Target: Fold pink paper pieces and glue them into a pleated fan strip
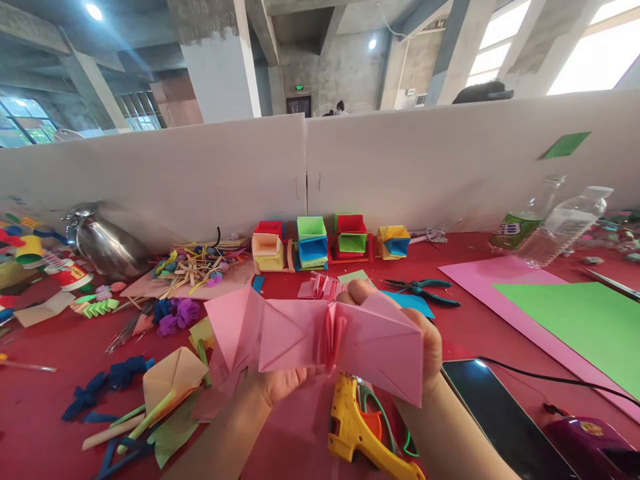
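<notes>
A red table (40, 427) stands against a white partition (200, 173) in a concrete hall. At centre frame both hands hold up a folded pink paper piece (315, 337): the left hand (280, 383) closed on its lower left part from underneath, the right hand (425, 347) clasped round its right end. Just below lies a yellow glue gun (353, 430), a phone (495, 413) at lower right. Stacked coloured paper boxes (313, 243) line the partition behind.
</notes>
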Tool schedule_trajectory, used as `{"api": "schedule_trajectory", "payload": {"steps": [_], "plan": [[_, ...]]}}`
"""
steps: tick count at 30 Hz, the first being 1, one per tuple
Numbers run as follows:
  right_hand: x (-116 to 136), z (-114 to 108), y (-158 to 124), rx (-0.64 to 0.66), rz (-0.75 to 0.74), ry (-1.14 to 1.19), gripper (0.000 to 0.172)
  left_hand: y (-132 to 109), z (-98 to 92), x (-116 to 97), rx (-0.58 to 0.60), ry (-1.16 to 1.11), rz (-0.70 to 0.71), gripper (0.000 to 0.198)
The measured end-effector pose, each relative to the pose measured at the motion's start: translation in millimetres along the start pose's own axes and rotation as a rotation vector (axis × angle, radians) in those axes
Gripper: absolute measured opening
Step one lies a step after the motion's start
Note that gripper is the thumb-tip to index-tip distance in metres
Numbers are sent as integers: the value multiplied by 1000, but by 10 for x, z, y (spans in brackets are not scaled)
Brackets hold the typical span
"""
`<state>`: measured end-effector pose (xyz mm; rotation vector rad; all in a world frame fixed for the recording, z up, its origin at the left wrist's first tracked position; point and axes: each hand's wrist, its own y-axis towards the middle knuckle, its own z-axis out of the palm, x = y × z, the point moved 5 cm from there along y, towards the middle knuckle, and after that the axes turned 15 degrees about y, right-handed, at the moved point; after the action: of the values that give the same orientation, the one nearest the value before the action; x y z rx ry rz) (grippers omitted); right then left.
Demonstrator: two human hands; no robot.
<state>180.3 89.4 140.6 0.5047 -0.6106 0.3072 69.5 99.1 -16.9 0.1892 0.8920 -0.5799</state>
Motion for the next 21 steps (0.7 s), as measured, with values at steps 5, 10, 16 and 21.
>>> {"api": "schedule_trajectory", "payload": {"steps": [5, 10, 16, 21], "plan": [[69, -197, 40, -45, -75, -72, 34, -23, 126, -29, 65, -82, -40, 41], [213, -677, 62, -211, -159, -170, 25, -53, 4, -281, -195, -176, 57, 44], [370, -1061, 77, -268, -209, -114, 18, -100, -76, -593, -344, -98, 142, 37], [339, -1169, 92, -275, -165, 95, 15, -154, -80, -714, -331, -92, 200, 41]]}}
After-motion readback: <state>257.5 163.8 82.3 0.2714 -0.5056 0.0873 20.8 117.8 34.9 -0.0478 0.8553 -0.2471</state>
